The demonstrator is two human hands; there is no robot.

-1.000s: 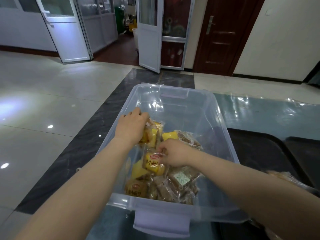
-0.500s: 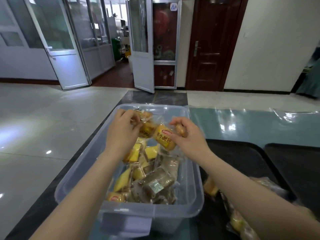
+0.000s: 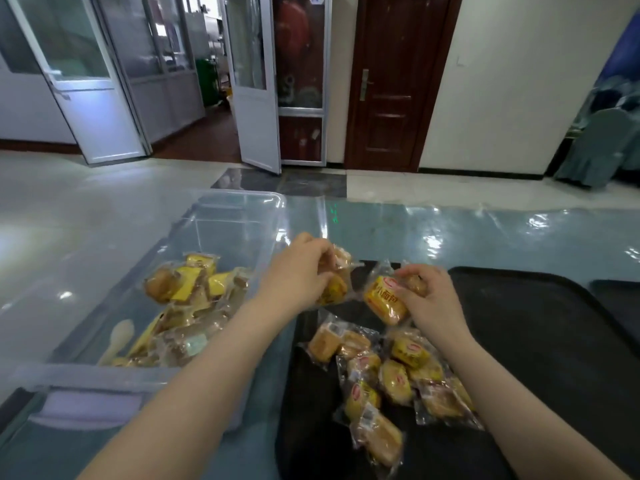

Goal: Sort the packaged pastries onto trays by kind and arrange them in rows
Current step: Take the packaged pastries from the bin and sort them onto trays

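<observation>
Clear-wrapped pastries fill both hands above the far left corner of the black tray [image 3: 540, 341]: the left hand [image 3: 298, 275] curls its fingers round a small bunch of packets [image 3: 334, 282]; the right hand [image 3: 429, 299] pinches a yellow packet with red print [image 3: 382, 301]. More packets [image 3: 391, 375] lie heaped along the tray's left edge; others [image 3: 187, 306] sit in the clear plastic bin [image 3: 225, 216] just left of the tray.

Your left hand [image 3: 298, 271] is extended forward, fingers curled and pinching wrapped pastries [image 3: 334, 278]. Your right hand [image 3: 429, 299] sits just beside it, fingers curled around a yellow bun packet [image 3: 382, 299]. Both forearms are bare, angled inward.
</observation>
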